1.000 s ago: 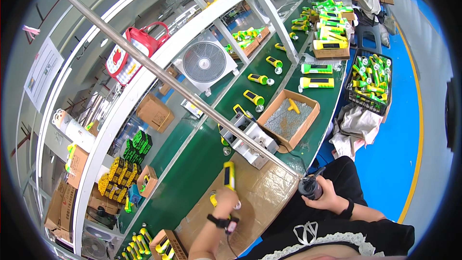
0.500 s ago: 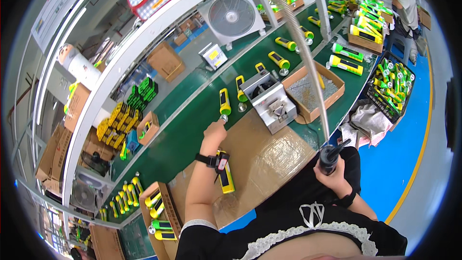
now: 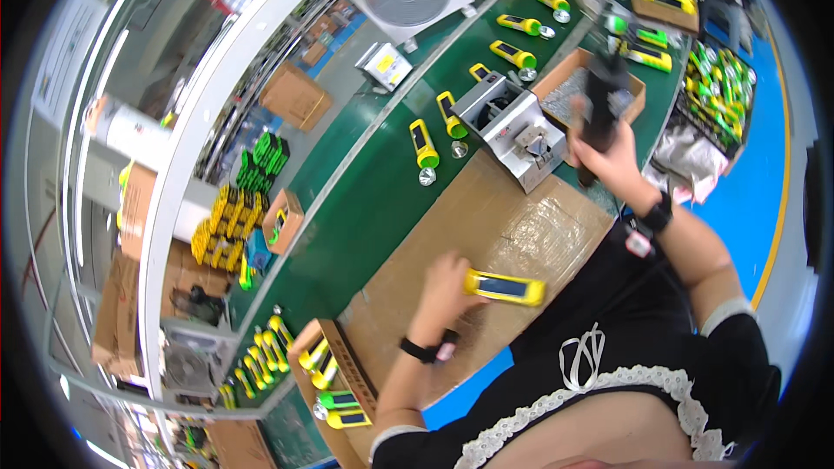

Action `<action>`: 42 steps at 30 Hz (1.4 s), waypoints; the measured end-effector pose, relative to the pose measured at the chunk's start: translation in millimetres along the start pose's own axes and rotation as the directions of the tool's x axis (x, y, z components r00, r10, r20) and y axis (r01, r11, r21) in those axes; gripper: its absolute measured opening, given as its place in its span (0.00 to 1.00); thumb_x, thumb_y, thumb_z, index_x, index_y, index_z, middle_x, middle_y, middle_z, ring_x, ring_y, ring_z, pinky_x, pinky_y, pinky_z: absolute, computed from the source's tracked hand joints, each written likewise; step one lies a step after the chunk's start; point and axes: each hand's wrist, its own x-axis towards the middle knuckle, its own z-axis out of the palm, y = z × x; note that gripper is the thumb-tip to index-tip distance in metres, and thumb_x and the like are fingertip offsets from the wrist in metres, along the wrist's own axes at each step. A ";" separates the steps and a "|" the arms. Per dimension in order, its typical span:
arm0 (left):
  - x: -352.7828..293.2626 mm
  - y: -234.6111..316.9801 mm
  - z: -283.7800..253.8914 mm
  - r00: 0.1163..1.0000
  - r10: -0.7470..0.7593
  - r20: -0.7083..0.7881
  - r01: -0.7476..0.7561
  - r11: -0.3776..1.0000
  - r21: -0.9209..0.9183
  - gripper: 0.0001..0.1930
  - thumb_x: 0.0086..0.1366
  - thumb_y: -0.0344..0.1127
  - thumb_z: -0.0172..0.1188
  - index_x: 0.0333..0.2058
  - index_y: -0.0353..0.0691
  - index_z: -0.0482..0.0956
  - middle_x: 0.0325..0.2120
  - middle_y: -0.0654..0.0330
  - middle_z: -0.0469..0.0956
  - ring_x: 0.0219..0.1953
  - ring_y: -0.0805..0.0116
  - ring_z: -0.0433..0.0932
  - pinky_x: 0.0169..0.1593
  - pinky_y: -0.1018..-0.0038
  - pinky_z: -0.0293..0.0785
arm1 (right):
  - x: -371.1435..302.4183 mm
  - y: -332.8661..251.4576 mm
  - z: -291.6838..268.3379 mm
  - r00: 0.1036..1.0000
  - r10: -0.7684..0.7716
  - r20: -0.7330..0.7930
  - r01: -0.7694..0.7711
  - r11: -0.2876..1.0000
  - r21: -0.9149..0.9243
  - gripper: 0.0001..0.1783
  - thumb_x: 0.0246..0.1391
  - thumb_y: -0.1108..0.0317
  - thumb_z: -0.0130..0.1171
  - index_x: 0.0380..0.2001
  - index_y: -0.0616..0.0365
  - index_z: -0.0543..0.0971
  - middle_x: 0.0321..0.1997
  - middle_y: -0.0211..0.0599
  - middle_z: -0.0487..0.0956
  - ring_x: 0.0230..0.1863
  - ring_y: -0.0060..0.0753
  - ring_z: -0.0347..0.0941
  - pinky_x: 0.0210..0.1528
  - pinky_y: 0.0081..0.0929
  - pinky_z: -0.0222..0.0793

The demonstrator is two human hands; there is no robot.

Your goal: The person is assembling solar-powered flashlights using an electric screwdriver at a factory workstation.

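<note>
My left hand (image 3: 446, 288) is over the brown cardboard sheet (image 3: 417, 239), closed around one end of a yellow flashlight (image 3: 507, 287) with a dark panel along its body. Motion blurs the fingers slightly. Raised beside a grey metal fixture (image 3: 526, 143), my right hand (image 3: 615, 163) grips a black electric screwdriver (image 3: 604, 100), which is smeared by motion. Beyond the cardboard, a yellow flashlight (image 3: 423, 144) stays on the green bench with a loose round reflector (image 3: 426, 176) at its end.
Right of the fixture is a shallow carton (image 3: 630, 100) of small parts. Several yellow flashlights (image 3: 512, 54) line the green bench (image 3: 365, 200). A box of flashlights (image 3: 352, 356) stands at the near left. A crate (image 3: 734, 135) full of flashlights is at the right.
My left hand has drawn back from the reflector on the bench and taken hold of the flashlight on the cardboard, which has turned sideways. My right hand has lifted the screwdriver toward the fixture.
</note>
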 end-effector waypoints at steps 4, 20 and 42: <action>-5.1 68.3 26.6 0.998 0.070 0.003 -0.069 0.991 -0.119 0.25 0.44 0.46 0.70 0.36 0.37 0.72 0.32 0.51 0.73 0.35 0.51 0.72 0.38 0.62 0.68 | 52.4 13.0 30.6 0.971 -0.228 -0.069 0.217 0.965 -0.145 0.24 0.43 0.71 0.64 0.45 0.59 0.68 0.31 0.25 0.72 0.33 0.15 0.68 0.37 0.21 0.67; -15.2 44.4 63.5 0.913 -0.057 -0.404 -0.078 0.947 -0.312 0.23 0.49 0.39 0.67 0.42 0.36 0.72 0.35 0.51 0.72 0.39 0.51 0.71 0.42 0.62 0.67 | 51.4 34.9 41.8 0.998 0.020 0.066 -0.012 0.992 -0.125 0.23 0.44 0.76 0.58 0.47 0.60 0.68 0.22 0.29 0.71 0.19 0.20 0.68 0.22 0.21 0.66; -13.4 40.6 64.3 0.913 -0.102 -0.395 -0.062 0.923 -0.381 0.23 0.47 0.34 0.67 0.43 0.38 0.72 0.34 0.52 0.71 0.37 0.53 0.71 0.41 0.63 0.66 | -77.7 21.2 49.5 0.992 -0.061 0.112 0.071 0.994 -0.087 0.33 0.52 0.69 0.57 0.56 0.61 0.53 0.24 0.35 0.69 0.22 0.27 0.68 0.30 0.28 0.68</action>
